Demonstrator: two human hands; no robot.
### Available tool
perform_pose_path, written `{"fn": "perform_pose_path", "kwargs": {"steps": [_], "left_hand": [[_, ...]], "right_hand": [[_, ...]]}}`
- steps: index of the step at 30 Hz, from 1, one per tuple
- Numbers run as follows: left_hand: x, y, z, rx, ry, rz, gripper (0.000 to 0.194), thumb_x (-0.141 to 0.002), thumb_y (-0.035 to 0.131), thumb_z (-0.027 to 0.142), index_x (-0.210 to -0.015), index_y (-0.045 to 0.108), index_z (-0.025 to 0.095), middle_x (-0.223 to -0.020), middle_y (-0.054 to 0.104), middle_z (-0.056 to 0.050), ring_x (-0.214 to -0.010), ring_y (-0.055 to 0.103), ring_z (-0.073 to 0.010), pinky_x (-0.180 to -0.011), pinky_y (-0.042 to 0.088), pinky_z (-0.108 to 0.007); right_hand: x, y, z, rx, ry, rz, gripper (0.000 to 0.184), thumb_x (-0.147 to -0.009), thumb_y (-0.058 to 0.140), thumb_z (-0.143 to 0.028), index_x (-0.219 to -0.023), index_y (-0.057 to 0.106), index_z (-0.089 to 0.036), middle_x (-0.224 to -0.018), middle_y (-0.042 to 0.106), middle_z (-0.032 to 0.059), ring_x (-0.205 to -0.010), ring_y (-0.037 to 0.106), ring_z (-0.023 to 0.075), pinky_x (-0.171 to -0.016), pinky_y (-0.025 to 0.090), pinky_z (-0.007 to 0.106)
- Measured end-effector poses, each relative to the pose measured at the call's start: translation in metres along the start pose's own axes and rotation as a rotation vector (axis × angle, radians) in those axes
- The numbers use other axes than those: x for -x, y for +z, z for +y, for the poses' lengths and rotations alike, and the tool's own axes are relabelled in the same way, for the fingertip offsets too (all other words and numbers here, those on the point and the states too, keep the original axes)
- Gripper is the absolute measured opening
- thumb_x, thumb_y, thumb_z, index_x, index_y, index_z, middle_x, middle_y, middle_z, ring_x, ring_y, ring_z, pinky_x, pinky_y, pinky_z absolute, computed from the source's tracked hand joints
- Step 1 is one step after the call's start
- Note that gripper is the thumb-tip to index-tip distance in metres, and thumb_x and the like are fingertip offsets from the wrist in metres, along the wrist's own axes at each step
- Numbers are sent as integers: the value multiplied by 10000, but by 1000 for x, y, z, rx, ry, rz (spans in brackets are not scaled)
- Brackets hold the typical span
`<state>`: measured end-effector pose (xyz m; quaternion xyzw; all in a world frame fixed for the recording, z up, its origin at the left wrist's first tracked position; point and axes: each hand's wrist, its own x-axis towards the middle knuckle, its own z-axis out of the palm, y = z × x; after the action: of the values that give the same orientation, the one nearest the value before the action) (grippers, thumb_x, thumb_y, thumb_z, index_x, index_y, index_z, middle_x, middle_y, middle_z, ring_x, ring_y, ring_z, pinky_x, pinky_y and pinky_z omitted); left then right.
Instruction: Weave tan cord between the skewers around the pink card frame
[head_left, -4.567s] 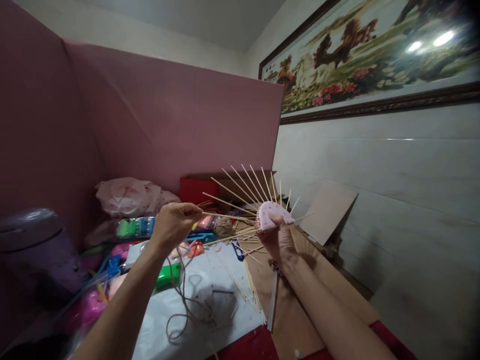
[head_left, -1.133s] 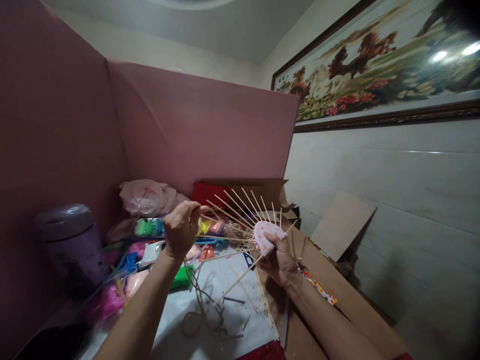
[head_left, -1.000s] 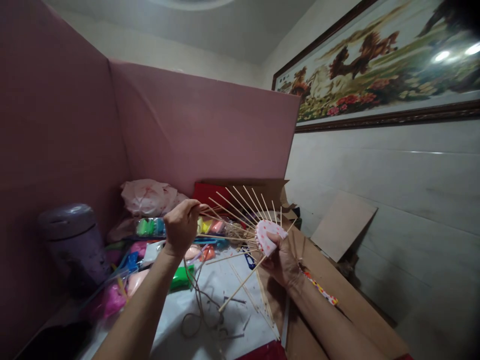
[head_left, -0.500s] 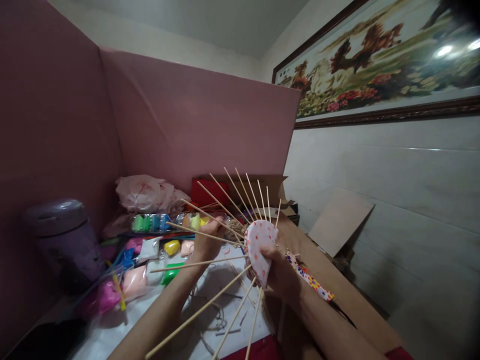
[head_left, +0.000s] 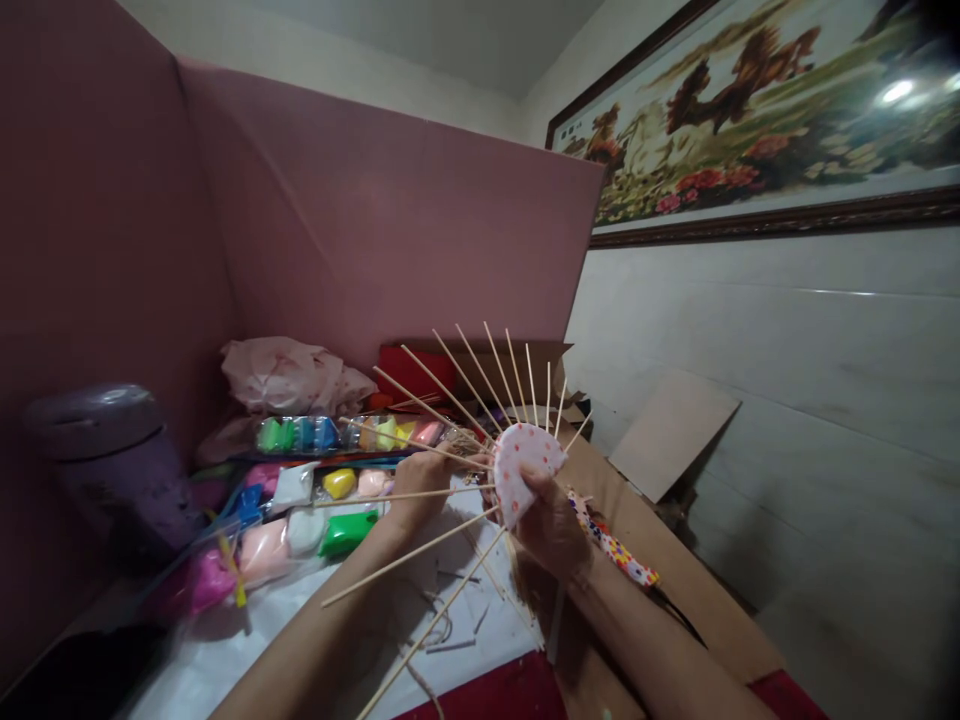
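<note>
My right hand [head_left: 553, 520] is closed on a flat, rounded disc [head_left: 519, 472] covered in white cloth with pink-red dots. Its thumb presses on the face, and the other fingers are hidden behind. Thin wooden sticks [head_left: 461, 368] fan out from the disc's edge like spokes, several upward and several to the lower left. My left hand [head_left: 421, 488] is behind the left-hand sticks, close to the disc's edge. Its fingers look curled, but their tips and anything in them are hidden. Some brown twine [head_left: 426, 685] lies below on the white sheet.
Bagged coloured clay, including a green pack [head_left: 349, 533], covers the table's left side. A purple lidded container [head_left: 120, 480] stands beyond. Loose sticks and grey pieces [head_left: 451, 646] lie on the white sheet. A flower-patterned strip [head_left: 619, 555] lies by my right forearm; a board [head_left: 675, 435] leans on the wall.
My left hand, earlier pinching twine out to the left, has moved right, behind the sticks and near the disc. The disc and its sticks have turned in my right hand.
</note>
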<state>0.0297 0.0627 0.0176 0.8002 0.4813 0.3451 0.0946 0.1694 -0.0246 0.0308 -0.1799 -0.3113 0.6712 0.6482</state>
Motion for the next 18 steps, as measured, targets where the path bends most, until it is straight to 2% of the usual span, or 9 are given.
{"fn": "perform_pose_path", "kwargs": {"steps": [3, 5, 8, 10, 12, 14, 18], "left_hand": [[1, 1, 5, -22, 48, -7, 182, -770, 486, 269, -721, 652, 211, -675, 633, -49, -672, 568, -194, -599, 342, -268], [-1, -2, 8, 93, 107, 1, 144, -737, 535, 264, -696, 660, 205, -722, 647, -47, -715, 566, -183, -636, 370, -265], [-5, -10, 16, 597, 157, -23, 152, -702, 588, 295, -752, 666, 174, -801, 656, -56, -777, 571, -178, -698, 412, -275], [-5, -16, 23, 955, 122, -132, 217, -699, 594, 321, -814, 664, 151, -825, 652, -68, -772, 580, -181, -691, 432, -288], [-3, -20, 32, 1149, 100, -254, 245, -677, 621, 328, -815, 667, 131, -810, 641, -71, -735, 579, -175, -658, 438, -283], [-1, -22, 40, 1195, 102, -309, 222, -648, 650, 309, -755, 670, 116, -761, 621, -60, -673, 562, -151, -614, 431, -264], [2, -27, 51, 1160, 89, -313, 156, -634, 653, 256, -677, 667, 107, -714, 578, -40, -581, 512, -108, -529, 408, -232]], "right_hand": [[-2, -3, -1, -78, 23, 10, 235, -738, 546, -241, -954, 574, -153, -779, 647, 31, -656, 589, 134, -528, 472, 227], [-3, -5, -3, -108, 16, 27, 208, -742, 542, -227, -936, 570, -158, -780, 649, 26, -640, 591, 133, -519, 476, 230], [-3, -7, -5, -112, 32, 42, 199, -744, 543, -236, -926, 568, -157, -753, 648, 24, -630, 599, 142, -524, 488, 244], [-4, -7, -5, -104, 42, 28, 212, -758, 530, -255, -934, 566, -143, -746, 644, 34, -640, 602, 143, -529, 491, 242], [-4, -8, -5, -107, 46, 8, 227, -769, 517, -266, -946, 564, -132, -759, 644, 45, -653, 602, 140, -525, 488, 230], [-5, -9, -5, -120, 56, 0, 229, -771, 515, -270, -945, 564, -129, -769, 645, 49, -660, 600, 134, -524, 484, 219], [-7, -11, -5, -144, 68, -25, 231, -779, 506, -281, -950, 561, -135, -797, 645, 45, -671, 597, 126, -532, 481, 209]]}}
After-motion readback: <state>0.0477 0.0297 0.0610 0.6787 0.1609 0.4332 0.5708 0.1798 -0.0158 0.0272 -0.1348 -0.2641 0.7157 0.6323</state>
